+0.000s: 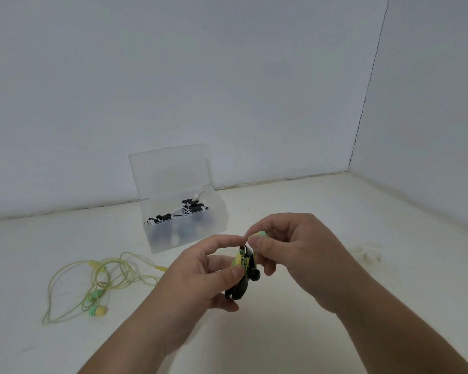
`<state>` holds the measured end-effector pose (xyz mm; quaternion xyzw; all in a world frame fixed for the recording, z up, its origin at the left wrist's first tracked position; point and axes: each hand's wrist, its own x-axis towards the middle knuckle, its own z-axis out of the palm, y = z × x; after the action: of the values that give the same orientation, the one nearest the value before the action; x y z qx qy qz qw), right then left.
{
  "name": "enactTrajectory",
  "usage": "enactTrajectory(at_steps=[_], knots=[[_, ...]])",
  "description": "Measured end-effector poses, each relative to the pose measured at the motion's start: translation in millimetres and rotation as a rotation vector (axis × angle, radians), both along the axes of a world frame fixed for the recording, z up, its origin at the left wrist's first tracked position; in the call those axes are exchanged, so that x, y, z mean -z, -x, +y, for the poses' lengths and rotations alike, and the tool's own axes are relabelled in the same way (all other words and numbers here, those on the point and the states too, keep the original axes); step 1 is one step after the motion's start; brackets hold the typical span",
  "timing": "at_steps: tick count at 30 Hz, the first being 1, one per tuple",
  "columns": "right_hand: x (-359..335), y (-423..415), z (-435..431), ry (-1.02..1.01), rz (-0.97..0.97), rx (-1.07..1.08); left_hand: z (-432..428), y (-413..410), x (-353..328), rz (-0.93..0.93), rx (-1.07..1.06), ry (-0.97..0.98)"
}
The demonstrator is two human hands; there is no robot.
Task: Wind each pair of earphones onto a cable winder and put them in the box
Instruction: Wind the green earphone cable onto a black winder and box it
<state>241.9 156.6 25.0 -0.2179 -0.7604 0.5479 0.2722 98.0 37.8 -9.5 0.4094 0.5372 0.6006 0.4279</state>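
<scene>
My left hand grips a black cable winder that has yellow-green earphone cable wound round it, thumb pressing its side. My right hand pinches a green earbud of that pair just above the winder. A loose pair of yellow-green earphones lies tangled on the surface to the left. Behind the hands stands an open clear plastic box with its lid up, holding black winders wrapped with black and white earphones.
The white surface meets pale walls behind and on the right, with a corner at the far right. A small whitish crumpled thing lies to the right of my right hand.
</scene>
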Motion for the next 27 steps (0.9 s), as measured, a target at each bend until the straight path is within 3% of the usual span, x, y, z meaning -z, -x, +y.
enactTrajectory(at_steps=[14,27], knots=[[-2.5,-1.2,-1.2,-0.020,-0.015,0.011,-2.1,-2.0,-0.4,0.007,0.120,0.015],[-1.9,-0.3,-2.1,-0.025,0.006,0.047,-1.4,-5.3,0.5,-0.117,0.233,-0.008]])
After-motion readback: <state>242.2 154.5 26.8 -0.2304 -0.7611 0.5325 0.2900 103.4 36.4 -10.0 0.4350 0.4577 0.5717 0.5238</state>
